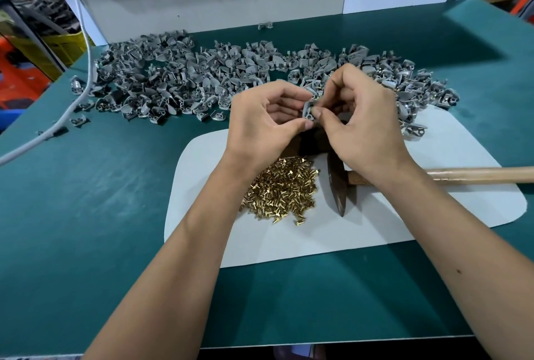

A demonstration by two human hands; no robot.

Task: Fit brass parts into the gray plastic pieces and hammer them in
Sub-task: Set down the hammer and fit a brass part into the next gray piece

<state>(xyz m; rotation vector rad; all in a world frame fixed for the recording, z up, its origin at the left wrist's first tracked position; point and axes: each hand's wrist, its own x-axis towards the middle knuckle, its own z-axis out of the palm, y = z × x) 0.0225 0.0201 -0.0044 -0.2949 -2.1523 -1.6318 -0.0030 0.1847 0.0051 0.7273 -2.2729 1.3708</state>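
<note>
- Left hand (265, 117) is pinching one gray plastic piece (308, 109) between thumb and fingertips, holding it in the air above the far end of the hammer head (336, 183).
- Right hand (364, 122) is touching the same piece from its right side, thumb and forefinger pinched at it; probably seating a brass part, but too small to tell.
- Piece's long axis is running roughly upright, slightly tilted; hole end is facing down towards the right thumb.
- Hammer is lying flat on the white mat (375, 229), wooden handle (476, 174) pointing right, so the right hand is nearer to it.
- Brass parts (281, 189): shiny small flanged pins, heaped just left of the hammer head.
- Gray pieces (202, 76): matte, curved mouldings, piled beyond the hammer on the green bench (101, 200).
</note>
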